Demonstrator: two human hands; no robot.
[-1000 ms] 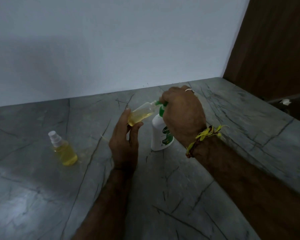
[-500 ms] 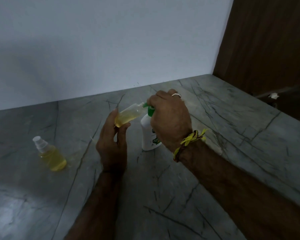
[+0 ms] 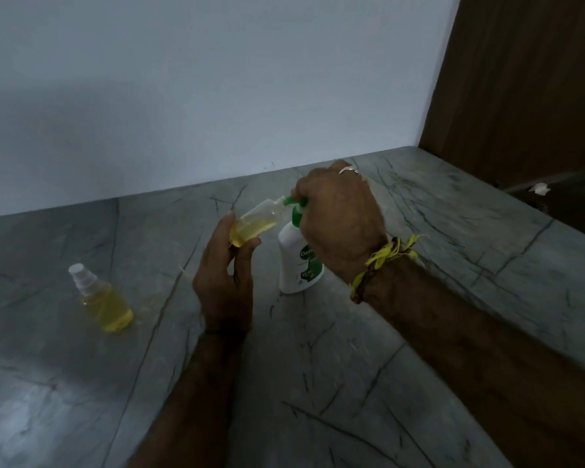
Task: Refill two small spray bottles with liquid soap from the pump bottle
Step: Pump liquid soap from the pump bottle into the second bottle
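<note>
Two hands: both are seen above a grey veined stone counter point(image 3: 385, 383), each occupied with a bottle.
Left hand: the left hand point(image 3: 225, 282) is raised near the middle of the view; its thumb and fingers are curled round the lower end of an open spray bottle point(image 3: 255, 222), which is pinched between them.
Open spray bottle: it is held off the counter, tilted with its uncapped neck pointing toward 2 o'clock, up against the green nozzle; it is seen to be partly filled with yellow liquid.
Right hand: the right hand point(image 3: 338, 214) is closed down over the green pump head point(image 3: 296, 206), fingers curled about it; a ring is worn on one finger, and a yellow thread band point(image 3: 385, 256) is tied at the wrist.
Pump bottle: the white pump bottle point(image 3: 299, 265) is stood on the counter just at 3 o'clock of the left hand, partly hidden behind the right hand; a green label is shown on its front.
Second spray bottle: the capped spray bottle point(image 3: 103, 298) is set on the counter well apart, at 9 o'clock of the left hand, leaning in the wide view; yellow liquid is held inside, and a white spray cap is fitted.
Background: a pale wall point(image 3: 217, 96) is met at 12 o'clock, a brown wooden panel point(image 3: 527, 79) at 2 o'clock.
</note>
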